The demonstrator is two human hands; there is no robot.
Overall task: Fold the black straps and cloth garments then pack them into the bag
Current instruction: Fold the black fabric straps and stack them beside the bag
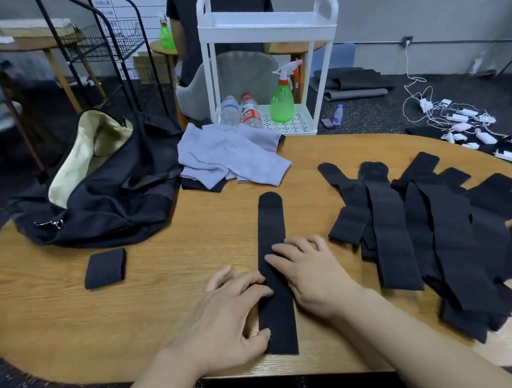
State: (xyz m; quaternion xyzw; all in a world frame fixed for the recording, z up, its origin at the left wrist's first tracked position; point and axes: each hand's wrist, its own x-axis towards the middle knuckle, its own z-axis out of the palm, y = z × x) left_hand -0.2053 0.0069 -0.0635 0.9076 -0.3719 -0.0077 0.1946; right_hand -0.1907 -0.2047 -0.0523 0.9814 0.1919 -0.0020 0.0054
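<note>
Two hands press one long black strap [274,275] flat on the worktop [69,313]: the left hand [230,313] lies on its near part with fingers spread, the right hand [309,271] just beyond, fingers straight. Right of this strap a pile of straps [440,235] lies; left, a folded strap [105,268]; beyond, grey garments [230,155] and the unzipped black bag [100,193]

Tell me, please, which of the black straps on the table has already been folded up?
The small folded strap lying alone left of the hands, near the bag. The strap under the hands and the strap pile at right lie unfolded.
</note>
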